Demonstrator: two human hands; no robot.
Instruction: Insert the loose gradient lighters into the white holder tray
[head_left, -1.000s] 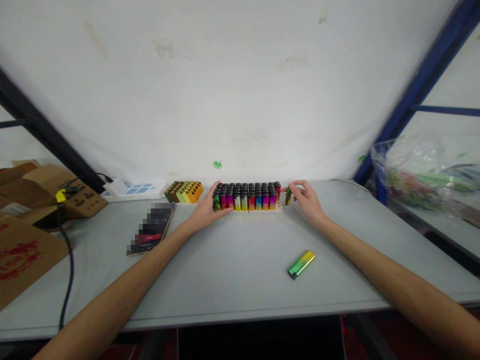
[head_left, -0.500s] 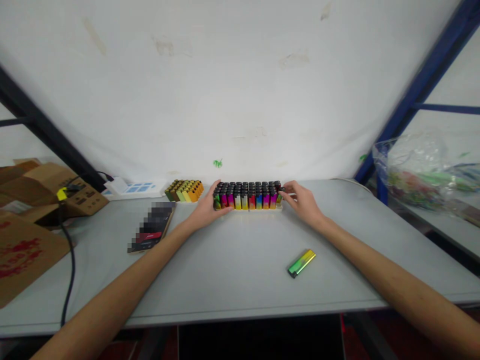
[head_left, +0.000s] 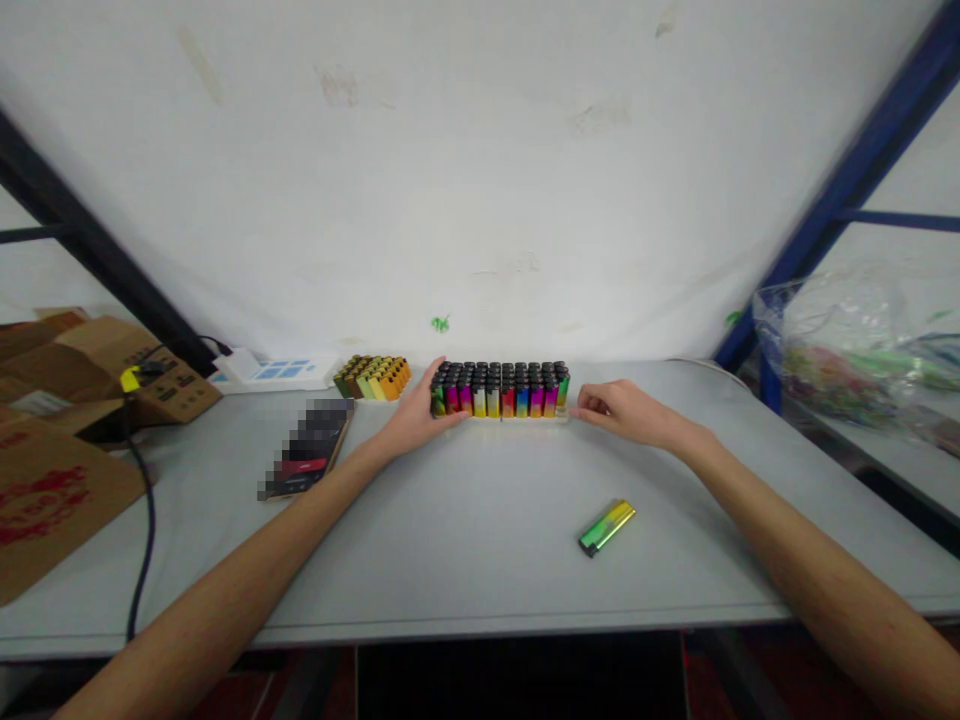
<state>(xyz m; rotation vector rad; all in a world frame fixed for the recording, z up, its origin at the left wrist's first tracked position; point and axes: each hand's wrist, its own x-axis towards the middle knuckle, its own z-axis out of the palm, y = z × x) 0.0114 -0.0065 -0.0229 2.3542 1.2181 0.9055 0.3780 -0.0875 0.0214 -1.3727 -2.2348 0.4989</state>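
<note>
A pale tray (head_left: pixel 517 420) holds several rows of upright lighters (head_left: pixel 491 400) with black tops and multicoloured bodies. My left hand (head_left: pixel 420 415) grips the tray's left end, thumb along the front and fingers behind. Just beyond the right end is my right hand (head_left: pixel 619 412), its fingers loosely curled and the thumb apart from them near the tray's corner; no lighter shows in it. At that front right corner a bare bit of tray is visible. One green and yellow lighter (head_left: pixel 607 527) lies flat on the table, nearer to me.
Yellow and gold lighters (head_left: pixel 373 378) stand in another group at the back left, beside a white power strip (head_left: pixel 281 372). A pixelated dark flat item (head_left: pixel 311 450) lies left of my arm. Cardboard boxes (head_left: pixel 67 490) and a black cable (head_left: pixel 146 540) occupy the left; a clear plastic bag (head_left: pixel 847 340) is at right.
My right hand has come away from the lighters at the tray's right end, moving right and slightly toward me. My left hand keeps its grip on the left end.
</note>
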